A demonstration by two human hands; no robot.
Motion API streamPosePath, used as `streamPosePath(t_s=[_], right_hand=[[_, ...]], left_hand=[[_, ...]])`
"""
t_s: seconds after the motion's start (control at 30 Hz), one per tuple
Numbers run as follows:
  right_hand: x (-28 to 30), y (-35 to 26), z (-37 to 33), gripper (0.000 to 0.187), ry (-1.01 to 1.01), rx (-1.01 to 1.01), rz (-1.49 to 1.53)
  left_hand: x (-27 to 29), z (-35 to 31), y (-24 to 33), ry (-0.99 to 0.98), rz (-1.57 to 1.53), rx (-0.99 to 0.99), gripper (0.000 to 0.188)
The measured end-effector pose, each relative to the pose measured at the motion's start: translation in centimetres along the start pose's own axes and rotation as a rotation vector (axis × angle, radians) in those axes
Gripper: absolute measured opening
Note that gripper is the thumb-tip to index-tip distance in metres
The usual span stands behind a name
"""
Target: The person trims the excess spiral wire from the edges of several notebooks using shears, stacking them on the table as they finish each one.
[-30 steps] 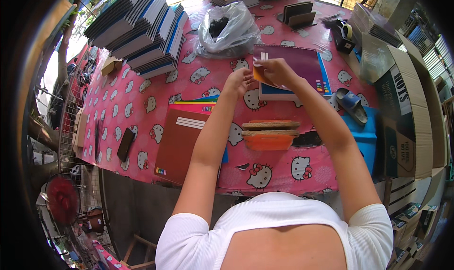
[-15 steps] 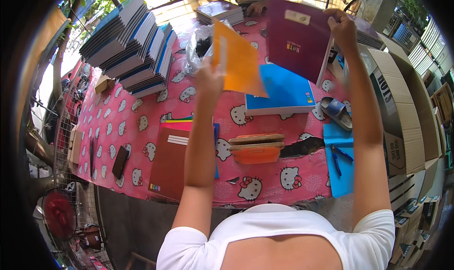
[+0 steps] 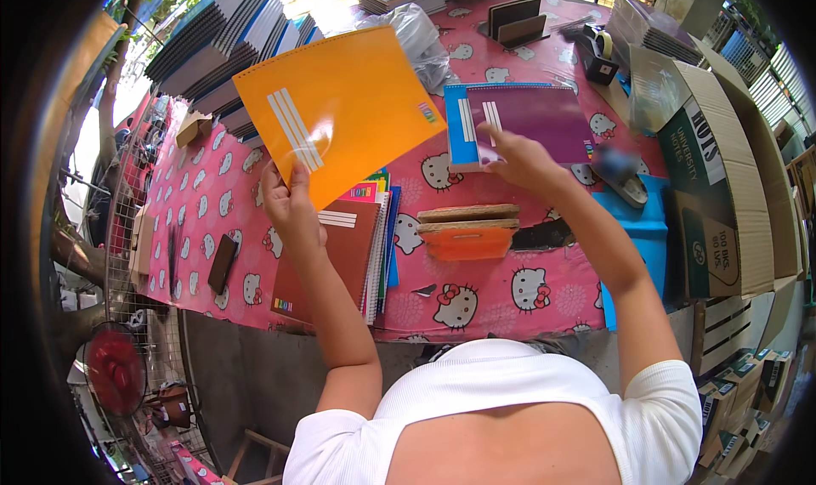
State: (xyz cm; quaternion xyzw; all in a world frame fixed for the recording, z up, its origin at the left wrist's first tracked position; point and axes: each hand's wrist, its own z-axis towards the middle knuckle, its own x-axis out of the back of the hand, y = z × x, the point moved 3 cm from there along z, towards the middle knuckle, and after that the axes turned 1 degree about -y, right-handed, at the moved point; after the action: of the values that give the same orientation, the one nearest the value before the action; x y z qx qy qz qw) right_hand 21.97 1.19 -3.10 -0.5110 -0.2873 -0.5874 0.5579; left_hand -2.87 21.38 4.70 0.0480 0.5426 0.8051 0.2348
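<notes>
My left hand [image 3: 291, 198] grips the lower edge of an orange spiral notebook [image 3: 357, 102], thumb on the cover, raised above the table. My right hand [image 3: 520, 156] is over the front edge of a purple notebook [image 3: 544, 115], its fingers outstretched and touching the cover near the white label lines. The purple notebook lies on a blue notebook stack [image 3: 460, 145], which shows at the left. Close to my left forearm rests a brown notebook [image 3: 327, 260] on other coloured notebooks, partly covered by my arm.
Tall notebook stacks [image 3: 225, 51] stand at the far left, beside a clear plastic bag [image 3: 416, 39]. Nearer are an orange-fronted wooden block [image 3: 467, 240] and a phone-like dark object [image 3: 223, 264]. A slipper [image 3: 625, 179], tape dispenser [image 3: 597, 56] and open cardboard box [image 3: 722, 170] are right.
The purple notebook has come down from the air onto the blue stack, with my right hand lowered to it. My left hand has brought the orange notebook leftward and turned its front cover up.
</notes>
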Motion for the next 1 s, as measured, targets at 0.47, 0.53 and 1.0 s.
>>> streamPosePath(t_s=[0.47, 0.53, 1.0], right_hand=[[-0.4, 0.1, -13.1, 0.014, 0.456, -0.392, 0.971], [-3.5, 0.5, -14.0, 0.014, 0.453, -0.404, 0.959], [1.1, 3.0, -19.4, 0.017, 0.41, -0.315, 0.039]], left_hand=[[-4.5, -6.2, -2.9, -0.558, -0.187, 0.179, 0.023], [-4.1, -6.2, -4.0, -0.642, -0.032, 0.111, 0.032], [-14.0, -14.1, 1.6, -0.942, 0.781, -0.644, 0.057]])
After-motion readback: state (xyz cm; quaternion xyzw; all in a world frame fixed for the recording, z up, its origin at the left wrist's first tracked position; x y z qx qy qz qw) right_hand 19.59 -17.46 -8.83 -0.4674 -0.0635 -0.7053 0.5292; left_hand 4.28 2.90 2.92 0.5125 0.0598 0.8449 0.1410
